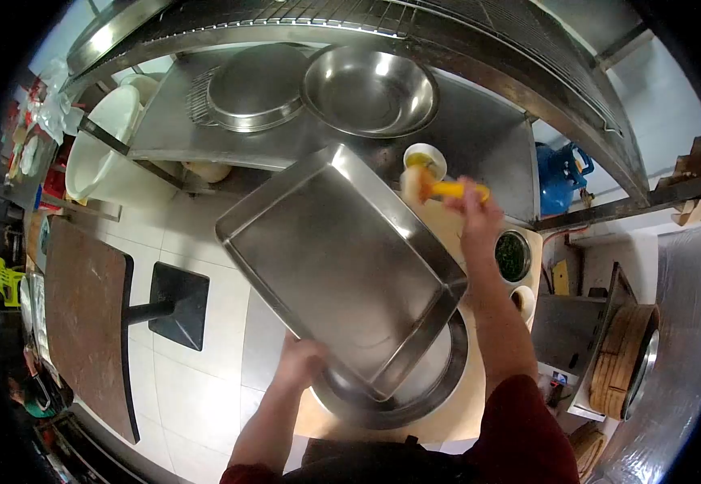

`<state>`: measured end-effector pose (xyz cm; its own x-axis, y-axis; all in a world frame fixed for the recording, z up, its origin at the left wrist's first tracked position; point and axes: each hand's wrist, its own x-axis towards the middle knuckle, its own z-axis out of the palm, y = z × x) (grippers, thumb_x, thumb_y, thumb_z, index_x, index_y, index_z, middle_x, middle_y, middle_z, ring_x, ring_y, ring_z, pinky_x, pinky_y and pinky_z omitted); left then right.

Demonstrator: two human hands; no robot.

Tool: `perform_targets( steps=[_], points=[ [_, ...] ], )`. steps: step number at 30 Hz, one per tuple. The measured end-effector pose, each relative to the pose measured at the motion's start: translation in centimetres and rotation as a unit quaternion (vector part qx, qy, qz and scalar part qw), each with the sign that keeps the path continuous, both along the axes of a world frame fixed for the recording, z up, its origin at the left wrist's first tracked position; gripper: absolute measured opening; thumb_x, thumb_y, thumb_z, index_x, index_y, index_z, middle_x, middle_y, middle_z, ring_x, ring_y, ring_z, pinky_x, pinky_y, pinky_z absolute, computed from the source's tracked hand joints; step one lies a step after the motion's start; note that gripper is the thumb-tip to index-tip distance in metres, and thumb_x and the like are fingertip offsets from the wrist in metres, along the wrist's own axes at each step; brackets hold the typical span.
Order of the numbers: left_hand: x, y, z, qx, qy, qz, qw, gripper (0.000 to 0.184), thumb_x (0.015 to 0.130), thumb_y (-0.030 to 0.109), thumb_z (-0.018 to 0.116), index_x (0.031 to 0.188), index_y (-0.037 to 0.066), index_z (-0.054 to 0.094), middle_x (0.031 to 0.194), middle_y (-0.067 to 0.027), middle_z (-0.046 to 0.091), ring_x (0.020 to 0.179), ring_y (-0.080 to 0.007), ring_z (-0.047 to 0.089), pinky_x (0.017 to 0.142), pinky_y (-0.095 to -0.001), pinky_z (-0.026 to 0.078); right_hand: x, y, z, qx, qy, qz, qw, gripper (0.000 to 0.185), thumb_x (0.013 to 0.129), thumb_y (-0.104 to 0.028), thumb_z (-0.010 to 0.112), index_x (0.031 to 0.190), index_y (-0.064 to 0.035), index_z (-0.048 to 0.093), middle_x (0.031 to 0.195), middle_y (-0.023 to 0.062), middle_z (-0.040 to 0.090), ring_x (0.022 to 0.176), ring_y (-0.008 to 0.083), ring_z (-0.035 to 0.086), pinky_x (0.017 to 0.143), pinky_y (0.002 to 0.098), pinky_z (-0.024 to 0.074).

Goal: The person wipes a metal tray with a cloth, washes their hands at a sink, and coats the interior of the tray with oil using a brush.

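Observation:
My left hand (300, 360) is closed on the near left rim of a deep rectangular metal tray (326, 250), which is tilted over the worktop. In my right hand (475, 211) is a brush (450, 189) with a yellow handle, its pale bristles pointing left above the tray's far right side. Just behind the brush head stands a small white bowl (438, 156) of yellowish liquid. Under the tray's near end, a wide round metal basin (450, 375) is partly covered.
A bowl of chopped greens (513, 256) and a small bowl of dark liquid (522, 301) stand right of my forearm. Metal basins (371, 93) sit on the back steel shelf, below a wire rack (326, 14). A brown table (84, 323) is left, bamboo steamers (618, 361) right.

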<state>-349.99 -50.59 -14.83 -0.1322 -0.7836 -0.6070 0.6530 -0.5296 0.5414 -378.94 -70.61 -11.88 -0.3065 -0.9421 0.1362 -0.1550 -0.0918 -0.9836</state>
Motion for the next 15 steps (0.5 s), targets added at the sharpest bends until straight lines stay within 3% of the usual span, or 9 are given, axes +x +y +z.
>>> perform_targets(
  steps=[2,5,7,8,12,14,15],
  points=[
    [-0.5,-0.4,1.1,0.011,-0.006,0.055,0.998,0.05,0.062,-0.003,0.053,0.111,-0.005,0.047,0.092,-0.0128,0.058,0.073,-0.0238,0.06,0.058,-0.0309,0.048,-2.4,-4.7,-1.9,-0.015,-0.001,-0.079,0.997,0.025,0.091,-0.02,0.053,0.101,0.0003,0.063,0.075,0.0096,0.065,0.067,0.0139,0.063,0.067,0.0262,0.0502],
    [0.3,-0.4,0.6,-0.006,0.001,0.004,1.0,0.054,0.06,0.0,0.055,0.113,-0.006,0.046,0.098,-0.0136,0.056,0.084,-0.0254,0.059,0.067,-0.0329,0.049,-2.9,-9.5,-7.0,0.023,-0.002,-0.107,0.994,0.021,0.088,-0.018,0.059,0.097,0.0008,0.064,0.069,0.008,0.064,0.063,0.0125,0.062,0.061,0.0258,0.05],
    [0.4,-0.5,0.3,-0.014,-0.013,0.008,1.0,0.065,0.06,0.008,0.058,0.122,-0.001,0.045,0.115,-0.0128,0.056,0.104,-0.0285,0.056,0.088,-0.0396,0.046,-3.9,-12.6,-12.6,0.078,0.031,-0.085,0.993,0.024,0.086,-0.02,0.061,0.097,0.0014,0.064,0.073,0.0098,0.064,0.066,0.0149,0.063,0.064,0.026,0.0501],
    [0.3,-0.6,0.5,-0.013,-0.014,0.01,1.0,0.065,0.06,0.008,0.058,0.122,-0.001,0.045,0.115,-0.0128,0.056,0.104,-0.0285,0.056,0.088,-0.0396,0.046,-3.7,-13.3,-13.7,0.133,0.064,-0.063,0.987,0.028,0.084,-0.022,0.063,0.098,0.002,0.064,0.077,0.0116,0.065,0.07,0.0174,0.064,0.067,0.0261,0.0501],
    [0.1,-1.2,0.8,-0.032,-0.012,0.009,0.999,0.064,0.06,0.007,0.058,0.123,0.0,0.044,0.115,-0.0119,0.055,0.106,-0.0282,0.054,0.088,-0.0399,0.046,-3.2,-13.1,-14.2,0.161,0.192,-0.048,0.967,0.027,0.084,-0.02,0.063,0.1,0.0016,0.063,0.077,0.0124,0.064,0.07,0.0188,0.064,0.066,0.0272,0.0511],
    [-0.1,-1.4,0.6,-0.037,-0.013,0.015,0.999,0.063,0.06,0.007,0.057,0.122,0.0,0.045,0.114,-0.0118,0.055,0.106,-0.0281,0.054,0.088,-0.04,0.046,-3.1,-12.4,-11.9,0.079,-0.099,-0.107,0.986,0.017,0.085,-0.013,0.062,0.091,0.0036,0.062,0.075,0.0102,0.064,0.06,0.0167,0.062,0.055,0.0264,0.0517],
    [-0.2,-1.6,0.5,-0.043,-0.02,0.01,0.999,0.065,0.06,0.007,0.057,0.123,0.0,0.043,0.114,-0.0119,0.055,0.106,-0.0281,0.054,0.088,-0.04,0.046,-3.3,-12.2,-11.6,0.077,-0.097,-0.107,0.986,0.017,0.085,-0.013,0.062,0.091,0.0036,0.062,0.075,0.0102,0.064,0.06,0.0167,0.062,0.055,0.0264,0.0517]
  ],
)
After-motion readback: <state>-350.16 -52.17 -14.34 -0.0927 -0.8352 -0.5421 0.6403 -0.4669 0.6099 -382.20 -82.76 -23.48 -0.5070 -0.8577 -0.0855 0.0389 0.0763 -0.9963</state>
